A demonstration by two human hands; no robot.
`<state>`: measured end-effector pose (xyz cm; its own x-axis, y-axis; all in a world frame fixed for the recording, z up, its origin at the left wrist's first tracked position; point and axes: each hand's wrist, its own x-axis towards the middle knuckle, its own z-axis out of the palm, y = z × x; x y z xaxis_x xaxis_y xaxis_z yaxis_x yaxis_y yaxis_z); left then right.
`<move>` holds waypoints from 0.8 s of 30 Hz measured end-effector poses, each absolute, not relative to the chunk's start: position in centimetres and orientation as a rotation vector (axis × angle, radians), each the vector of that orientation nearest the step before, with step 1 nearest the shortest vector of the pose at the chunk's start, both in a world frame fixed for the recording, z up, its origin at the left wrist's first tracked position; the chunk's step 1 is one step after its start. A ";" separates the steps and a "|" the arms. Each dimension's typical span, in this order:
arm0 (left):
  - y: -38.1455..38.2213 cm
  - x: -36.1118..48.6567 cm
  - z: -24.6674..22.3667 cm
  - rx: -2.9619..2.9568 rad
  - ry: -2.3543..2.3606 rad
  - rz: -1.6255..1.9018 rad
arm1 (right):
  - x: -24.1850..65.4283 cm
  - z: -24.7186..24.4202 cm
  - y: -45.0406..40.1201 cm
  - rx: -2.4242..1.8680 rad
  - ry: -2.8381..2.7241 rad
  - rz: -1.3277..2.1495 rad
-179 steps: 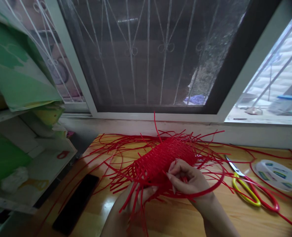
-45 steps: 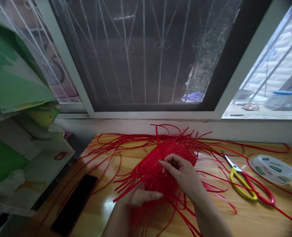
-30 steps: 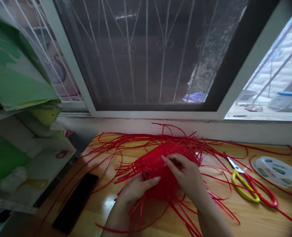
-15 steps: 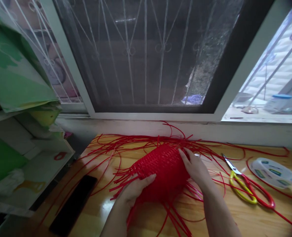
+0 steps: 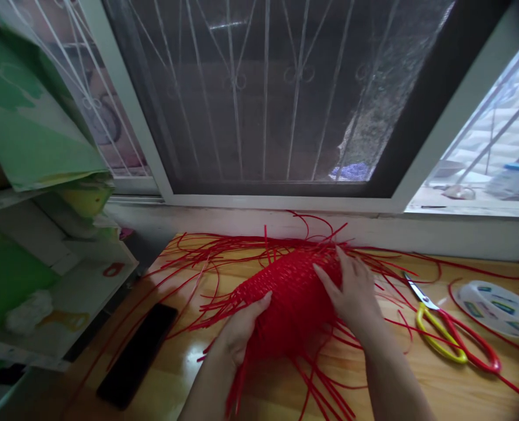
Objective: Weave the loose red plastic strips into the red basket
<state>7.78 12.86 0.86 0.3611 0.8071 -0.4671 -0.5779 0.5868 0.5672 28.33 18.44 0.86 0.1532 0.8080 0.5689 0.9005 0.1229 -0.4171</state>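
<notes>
A person's left hand [image 5: 242,327] cups the near end of a half-woven red plastic-strand basket [image 5: 292,298] lying on its side on a glossy wooden tabletop [image 5: 417,392], fingers curled against the weave as if to steady it. The right hand [image 5: 351,289] lies spread wide over the basket's far upper side, palm pressed to the weave, so the piece is braced between both hands rather than lifted. Loose red strands [image 5: 198,260] fan out from the weave in all directions, some trailing toward the table's near edge, and crowd the surface around the work. To the left, a flat black phone [image 5: 137,354] lies near the table's left edge; to the right, yellow-and-red-handled scissors [image 5: 443,336] and a round white plastic lid [image 5: 496,299] sit well apart from the hands, leaving bare wood between. Beyond, the white sill and a barred dark window [image 5: 263,99] close off the far side.
</notes>
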 end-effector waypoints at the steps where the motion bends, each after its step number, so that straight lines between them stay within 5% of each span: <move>1: 12.8 7.6 1.1 0.307 0.778 0.916 | 28.3 1.8 17.6 -1.628 -1.636 -0.193; 7: 12.1 7.3 3.0 0.239 0.754 0.962 | 25.1 5.8 11.6 -1.317 -2.009 0.566; 16: 11.9 7.5 2.9 0.410 0.846 1.065 | 21.8 5.4 11.6 -1.195 -1.980 0.684; 24: 11.9 6.6 1.9 0.787 1.117 1.038 | 21.8 4.4 12.4 -1.063 -1.412 0.939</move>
<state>6.57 11.87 1.93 0.0959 0.9402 -0.3267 -0.2566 0.3405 0.9045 21.85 12.37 4.39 -0.0174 0.9575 0.2880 0.1047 0.2882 -0.9518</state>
